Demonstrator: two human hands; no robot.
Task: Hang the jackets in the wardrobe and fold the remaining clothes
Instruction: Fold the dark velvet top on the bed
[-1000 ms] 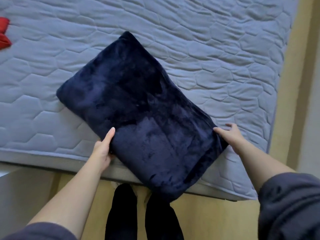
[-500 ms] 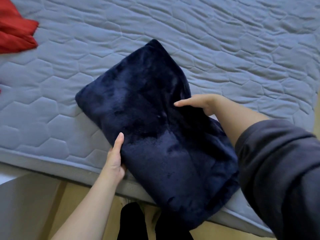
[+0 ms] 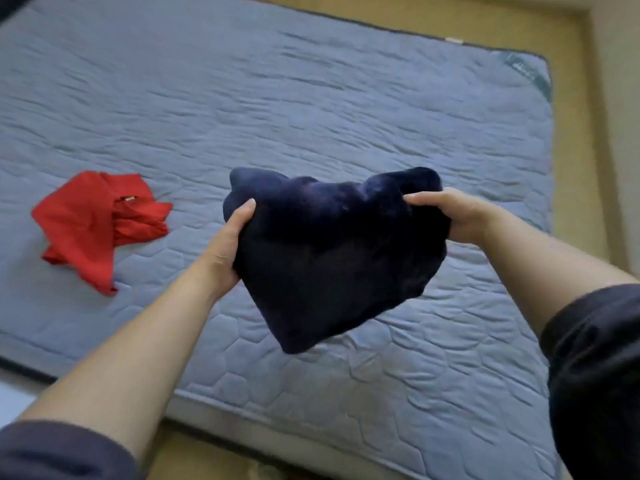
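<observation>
The folded navy fleece (image 3: pixel 332 258), flat on the mattress (image 3: pixel 311 98) half a second ago, is now lifted clear above its near half. The left hand (image 3: pixel 228 244) and right hand (image 3: pixel 453 214) grip it at opposite sides. A crumpled red garment (image 3: pixel 93 223) lies toward the mattress's left edge. Quilted surface runs on beyond the fleece to the far edge.

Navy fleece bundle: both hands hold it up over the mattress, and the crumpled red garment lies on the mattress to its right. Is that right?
Not quite. The head view shows the red garment lying crumpled on the mattress to the left of the navy fleece bundle, not to its right. The rest stands: the left hand and the right hand both hold the bundle up over the mattress.
</observation>
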